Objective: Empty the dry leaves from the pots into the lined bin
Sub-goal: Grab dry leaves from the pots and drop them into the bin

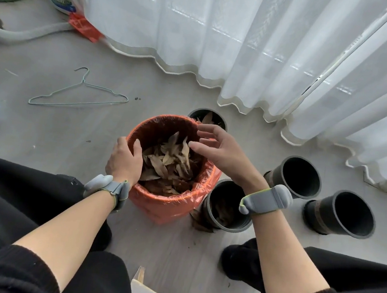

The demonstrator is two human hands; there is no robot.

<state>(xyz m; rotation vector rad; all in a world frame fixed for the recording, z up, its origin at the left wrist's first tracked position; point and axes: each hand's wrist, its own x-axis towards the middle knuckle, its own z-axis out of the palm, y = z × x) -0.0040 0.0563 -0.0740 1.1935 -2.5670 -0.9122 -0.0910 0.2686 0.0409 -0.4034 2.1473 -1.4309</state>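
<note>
The left hand [125,161] grips the bin [170,206] rim, thumb outside, steadying it. Leaves [169,165] fill the liner. The right hand [216,148] hovers above, spread and empty. The near pot [227,206] possibly holds leaves; the right pots [300,175] are empty.

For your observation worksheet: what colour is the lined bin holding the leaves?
Orange; the lined bin shows best in the head view.

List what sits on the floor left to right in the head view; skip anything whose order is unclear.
Wire hanger → orange lined bin → pot with leaves → empty pot → far-right empty pot. Left out: the pot behind the bin, since it overlaps the bin.
</note>
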